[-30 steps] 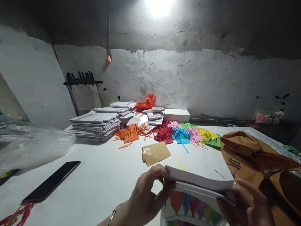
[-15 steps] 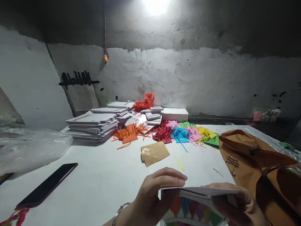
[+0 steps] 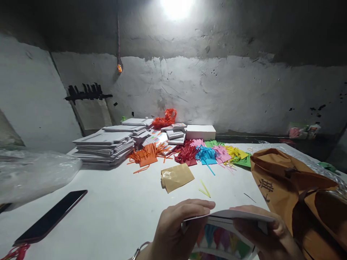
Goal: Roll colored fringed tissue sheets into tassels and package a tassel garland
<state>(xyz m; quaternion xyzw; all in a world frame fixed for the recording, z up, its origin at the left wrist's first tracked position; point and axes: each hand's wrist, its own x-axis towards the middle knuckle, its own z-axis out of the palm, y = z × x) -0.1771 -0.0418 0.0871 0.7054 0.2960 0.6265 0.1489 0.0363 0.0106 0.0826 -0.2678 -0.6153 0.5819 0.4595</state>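
Note:
A white cardboard box (image 3: pixel 225 223) with a picture of coloured tassels on its front is held low at the front of the table. My left hand (image 3: pixel 180 224) grips its left side, fingers over the top panel and thumb at the front. On the right end, my right hand (image 3: pixel 267 229) clasps the box in the same way, with the top panel bowed between the two hands. Beyond them lies a folded brown paper piece (image 3: pixel 177 177). Thin yellow strips (image 3: pixel 205 188) rest just behind my left fingers.
Stacked flat white cardboard (image 3: pixel 104 146) stands at the back left. Fringed paper bundles (image 3: pixel 207 155) in several colours lie along the back, near a white box (image 3: pixel 200 132) and red plastic bag (image 3: pixel 166 119). A phone (image 3: pixel 51 216) lies left; a brown apron (image 3: pixel 282 180) covers the right.
The box's top panel bows up more between my hands, and its printed front tilts slightly. My right hand has shifted a little left and up. The whole view has drifted slightly.

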